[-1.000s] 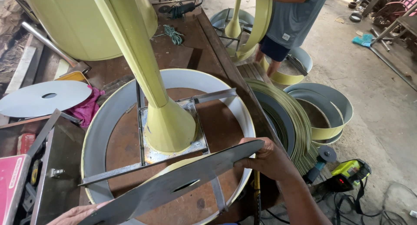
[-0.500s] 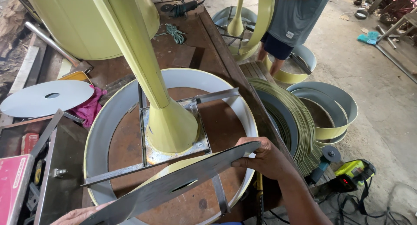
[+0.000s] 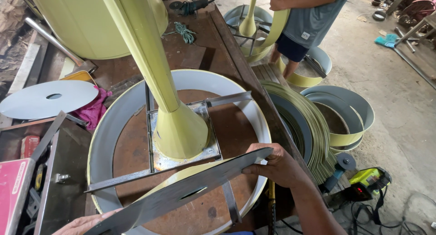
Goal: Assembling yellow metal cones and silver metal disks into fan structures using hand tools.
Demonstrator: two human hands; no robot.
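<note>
Right hand (image 3: 277, 167) pinching the far end of a long grey metal blade (image 3: 181, 194), left hand (image 3: 84, 225) gripping its near end at seven o'clock, blade lying across the big round ring (image 3: 254, 121), yellow cone (image 3: 175, 126) standing at twelve o'clock, another person (image 3: 304, 21) at one o'clock

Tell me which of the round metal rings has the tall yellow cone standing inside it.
The big ring on the rusty workbench, under both hands; the rings on the floor hold no cone.

A small dark screen (image 3: 359, 190) glows red on the yellow-green machine (image 3: 370, 178), near right on the floor.
</note>
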